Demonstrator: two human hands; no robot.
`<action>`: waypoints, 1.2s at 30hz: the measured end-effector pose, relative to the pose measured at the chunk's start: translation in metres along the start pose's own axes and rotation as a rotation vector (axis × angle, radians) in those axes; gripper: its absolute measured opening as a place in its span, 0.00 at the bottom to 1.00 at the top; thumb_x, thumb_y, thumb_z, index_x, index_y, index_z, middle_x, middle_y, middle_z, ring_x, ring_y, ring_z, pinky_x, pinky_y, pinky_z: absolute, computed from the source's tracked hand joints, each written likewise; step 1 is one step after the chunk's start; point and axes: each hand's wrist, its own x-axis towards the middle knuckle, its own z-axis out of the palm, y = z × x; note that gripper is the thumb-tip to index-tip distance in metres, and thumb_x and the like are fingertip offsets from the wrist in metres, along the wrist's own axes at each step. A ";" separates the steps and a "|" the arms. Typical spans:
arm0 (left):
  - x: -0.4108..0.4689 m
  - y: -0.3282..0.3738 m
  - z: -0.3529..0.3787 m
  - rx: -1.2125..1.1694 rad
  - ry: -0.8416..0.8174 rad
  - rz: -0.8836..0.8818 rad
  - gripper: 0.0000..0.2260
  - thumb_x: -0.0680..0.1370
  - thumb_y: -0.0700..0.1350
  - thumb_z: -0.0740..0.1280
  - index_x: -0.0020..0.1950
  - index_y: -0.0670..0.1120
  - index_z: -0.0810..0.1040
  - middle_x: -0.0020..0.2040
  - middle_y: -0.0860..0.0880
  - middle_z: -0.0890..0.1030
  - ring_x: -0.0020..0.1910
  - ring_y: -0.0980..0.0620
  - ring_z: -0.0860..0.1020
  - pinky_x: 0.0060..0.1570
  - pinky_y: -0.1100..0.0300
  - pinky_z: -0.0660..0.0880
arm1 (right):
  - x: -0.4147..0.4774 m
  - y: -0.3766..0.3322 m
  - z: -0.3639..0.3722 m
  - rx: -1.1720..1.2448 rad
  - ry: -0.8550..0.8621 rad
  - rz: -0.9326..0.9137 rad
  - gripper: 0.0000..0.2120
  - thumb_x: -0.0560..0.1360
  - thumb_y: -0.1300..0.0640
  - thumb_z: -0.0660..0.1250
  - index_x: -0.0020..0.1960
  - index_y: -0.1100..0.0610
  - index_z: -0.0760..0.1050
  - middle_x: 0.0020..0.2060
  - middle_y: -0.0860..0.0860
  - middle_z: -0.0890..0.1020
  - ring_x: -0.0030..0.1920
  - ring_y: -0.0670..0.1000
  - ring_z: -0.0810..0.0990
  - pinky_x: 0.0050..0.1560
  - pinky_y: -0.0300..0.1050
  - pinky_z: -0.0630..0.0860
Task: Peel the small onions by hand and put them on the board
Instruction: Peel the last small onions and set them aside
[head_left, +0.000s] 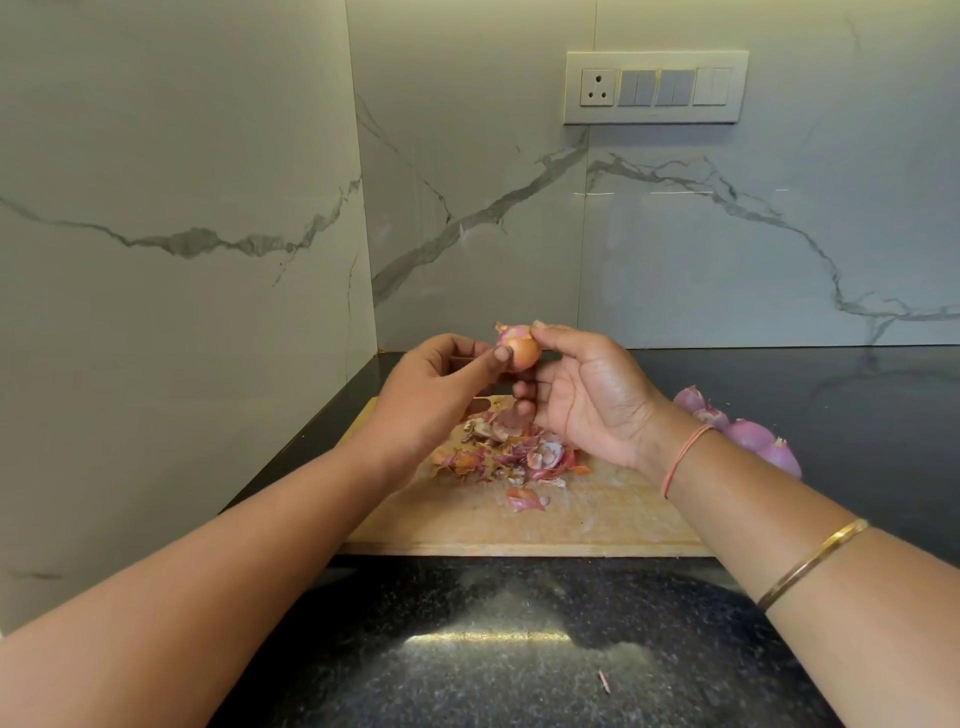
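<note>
A small onion (519, 349) with part of its orange-pink skin still on is held in the air above the far end of the wooden board (597, 514). My left hand (436, 389) pinches it from the left with thumb and fingers. My right hand (587, 395) grips it from the right, thumb on top. A heap of peeled skins (514, 452) lies on the board beneath my hands. Several peeled purple onions (748, 434) lie behind my right wrist, partly hidden by it; whether they rest on the board or the counter I cannot tell.
The board sits on a dark speckled counter (519, 649) in a corner of marble walls. The left wall (182, 312) stands close to my left arm. A switch panel (655, 87) is on the back wall. A tiny skin scrap (603, 680) lies near the front.
</note>
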 end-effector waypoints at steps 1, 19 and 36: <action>0.001 -0.001 -0.001 0.001 0.007 0.005 0.05 0.75 0.45 0.69 0.48 0.45 0.78 0.43 0.47 0.82 0.44 0.52 0.81 0.48 0.57 0.78 | 0.001 0.000 -0.001 0.024 -0.012 -0.012 0.11 0.81 0.57 0.55 0.55 0.61 0.72 0.36 0.56 0.77 0.32 0.48 0.72 0.32 0.40 0.70; 0.005 -0.003 -0.002 -0.009 -0.014 0.058 0.04 0.77 0.44 0.66 0.43 0.46 0.78 0.44 0.46 0.81 0.47 0.44 0.77 0.57 0.48 0.75 | 0.002 0.003 0.002 -0.012 -0.038 -0.133 0.07 0.78 0.60 0.62 0.51 0.64 0.74 0.37 0.56 0.76 0.30 0.45 0.76 0.31 0.37 0.75; 0.012 -0.006 -0.013 -0.106 0.187 0.043 0.05 0.78 0.37 0.64 0.44 0.45 0.72 0.40 0.48 0.80 0.35 0.57 0.78 0.39 0.65 0.78 | -0.003 -0.002 0.001 0.024 -0.068 -0.084 0.11 0.80 0.57 0.60 0.55 0.64 0.72 0.37 0.60 0.80 0.29 0.47 0.77 0.31 0.38 0.77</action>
